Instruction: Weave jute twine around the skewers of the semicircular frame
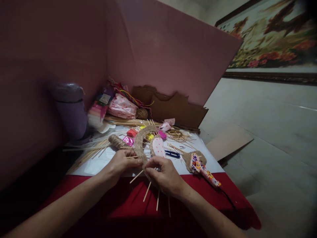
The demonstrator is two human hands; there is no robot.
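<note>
A curved band of wrapped twine point(139, 145), with thin wooden sticks point(147, 192) radiating from it, is held over the near edge of the table. My left hand point(125, 163) grips its left side, fingers closed around the band and a stick. At its lower end, my right hand point(164, 175) pinches the twine, and its fingertips hide that spot. Inside the curve sits a white pad with pink dots point(158, 147), edged in twine. A spool of twine point(118, 142) lies just beyond my left hand.
To the right, a glue gun in flowered cloth point(204, 170) rests on cardboard point(189, 160), near a blue cutter point(172, 154). Bundled sticks point(91, 153), a twine ball point(142, 114) and dotted fabric point(122, 106) lie behind. A purple tumbler point(71, 114) stands left.
</note>
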